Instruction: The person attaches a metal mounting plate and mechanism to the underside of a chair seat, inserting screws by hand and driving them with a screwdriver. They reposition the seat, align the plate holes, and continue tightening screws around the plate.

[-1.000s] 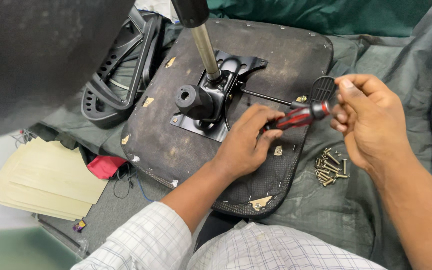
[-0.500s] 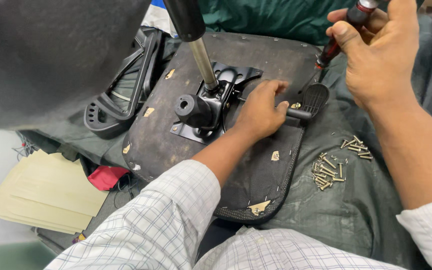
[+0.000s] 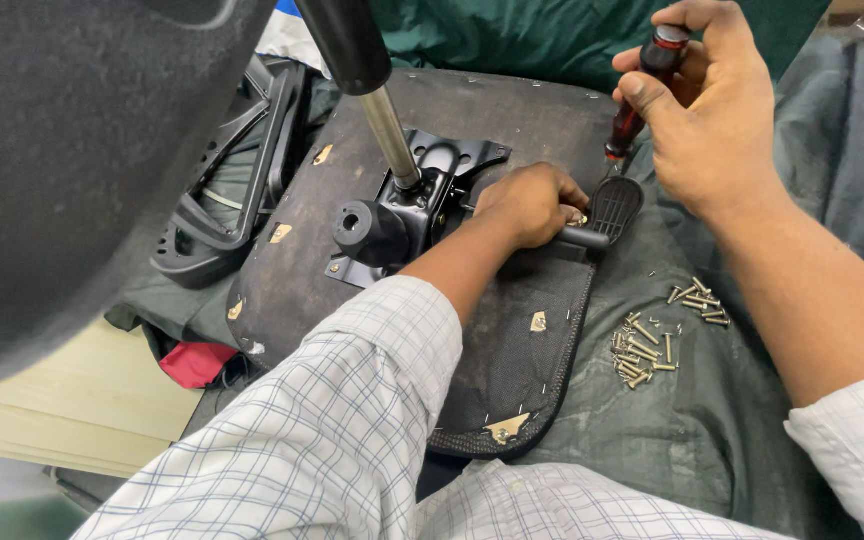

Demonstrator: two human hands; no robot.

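An upturned chair seat (image 3: 512, 130), its dark underside facing up, lies on a grey-green cloth (image 3: 712, 450) that covers the work surface. A black metal mechanism (image 3: 412, 205) is fixed near the middle of the seat's underside, and a shiny metal post (image 3: 390, 135) with a black sleeve rises from it toward the top edge of the view.

The left hand (image 3: 532, 205) rests on the seat just right of the mechanism, fingers curled down and closed around the stem of a black lever (image 3: 602, 215) whose flat ribbed paddle sticks out past the seat's right edge. The right hand (image 3: 707, 110) is raised above that edge, fingers wrapped tight on the red-and-black handle of a screwdriver (image 3: 642, 85); the tool points down toward the lever paddle, and its tip is hidden behind the paddle.

On the cloth beyond the seat's right edge lies a loose heap of screws (image 3: 652, 345), well apart from both hands. Off the seat's left edge, a black plastic armrest frame (image 3: 222, 200) leans on the cloth, with a red rag (image 3: 197, 362) and a stack of pale cardboard sheets (image 3: 72, 410) nearer the lower left corner. A large dark padded chair part (image 3: 62, 150) fills the upper left of the view. Both sleeves are white with a thin check.
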